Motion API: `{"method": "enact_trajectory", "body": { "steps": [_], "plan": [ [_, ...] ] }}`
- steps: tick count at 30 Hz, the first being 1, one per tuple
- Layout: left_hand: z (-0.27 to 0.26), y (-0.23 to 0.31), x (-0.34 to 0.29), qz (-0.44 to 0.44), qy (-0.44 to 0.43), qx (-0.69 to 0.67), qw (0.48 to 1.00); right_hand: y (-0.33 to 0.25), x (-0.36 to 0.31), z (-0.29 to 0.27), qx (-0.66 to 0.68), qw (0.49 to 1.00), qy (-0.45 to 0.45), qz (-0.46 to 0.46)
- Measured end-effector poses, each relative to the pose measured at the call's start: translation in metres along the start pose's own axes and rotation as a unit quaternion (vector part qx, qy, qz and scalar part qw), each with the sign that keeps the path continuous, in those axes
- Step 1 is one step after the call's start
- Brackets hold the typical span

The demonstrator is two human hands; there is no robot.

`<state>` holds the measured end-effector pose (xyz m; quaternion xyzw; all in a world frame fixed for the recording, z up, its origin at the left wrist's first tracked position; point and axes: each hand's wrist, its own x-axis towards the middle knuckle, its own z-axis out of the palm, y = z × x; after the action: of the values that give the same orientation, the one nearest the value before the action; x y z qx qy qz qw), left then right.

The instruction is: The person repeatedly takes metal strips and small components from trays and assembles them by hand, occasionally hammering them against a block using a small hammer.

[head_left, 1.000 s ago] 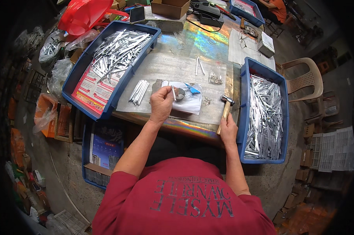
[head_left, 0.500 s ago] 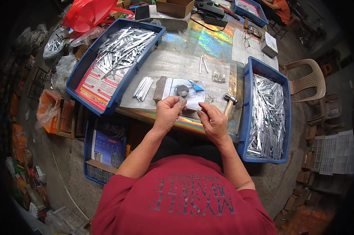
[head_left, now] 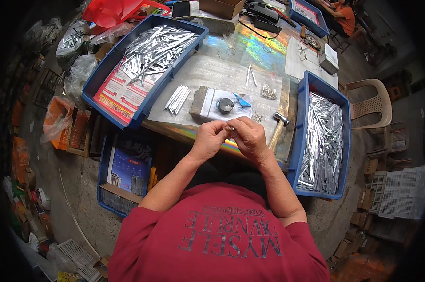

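My left hand (head_left: pixel 209 141) and my right hand (head_left: pixel 250 139) meet just in front of the table edge, fingertips pinched together. A tiny shiny bit shows between them, too small to name. Just beyond them a dark round metal piece (head_left: pixel 225 106) rests on a white-covered block (head_left: pixel 211 102), beside a blue scrap (head_left: pixel 241 100). A bundle of silvery strips (head_left: pixel 177 99) lies left of the block, and two more strips (head_left: pixel 251 75) lie behind it. To the right are small metal parts (head_left: pixel 268 91) in a heap, and a hammer (head_left: pixel 279 128) with a wooden handle.
Blue bins full of metal strips flank me: the left bin (head_left: pixel 149 106) and the right bin (head_left: pixel 294 155). Another blue bin (head_left: pixel 99 188) sits low at left. A plastic chair (head_left: pixel 376 101) stands at right. Far back, a person in orange (head_left: pixel 346 19) sits near another bin.
My right hand has moved left to meet my left hand, its fingers closing. Both hands have drawn slightly back from the round piece. The whole view has shifted a little.
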<state>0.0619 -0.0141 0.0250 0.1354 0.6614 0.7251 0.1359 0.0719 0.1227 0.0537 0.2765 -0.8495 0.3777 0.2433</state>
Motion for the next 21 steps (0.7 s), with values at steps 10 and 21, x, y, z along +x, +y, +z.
{"method": "enact_trajectory", "body": {
  "steps": [10, 21],
  "plan": [
    [0.004, 0.004, -0.002, 0.076, 0.031, 0.180, 0.980, -0.007, -0.003, 0.005, 0.018, 0.987, 0.087, 0.130],
    [-0.021, -0.002, -0.004, 0.176, 0.090, 0.313, 0.929, -0.011, -0.015, 0.002, 0.331, 0.848, 0.086, 0.405]
  ]
}}
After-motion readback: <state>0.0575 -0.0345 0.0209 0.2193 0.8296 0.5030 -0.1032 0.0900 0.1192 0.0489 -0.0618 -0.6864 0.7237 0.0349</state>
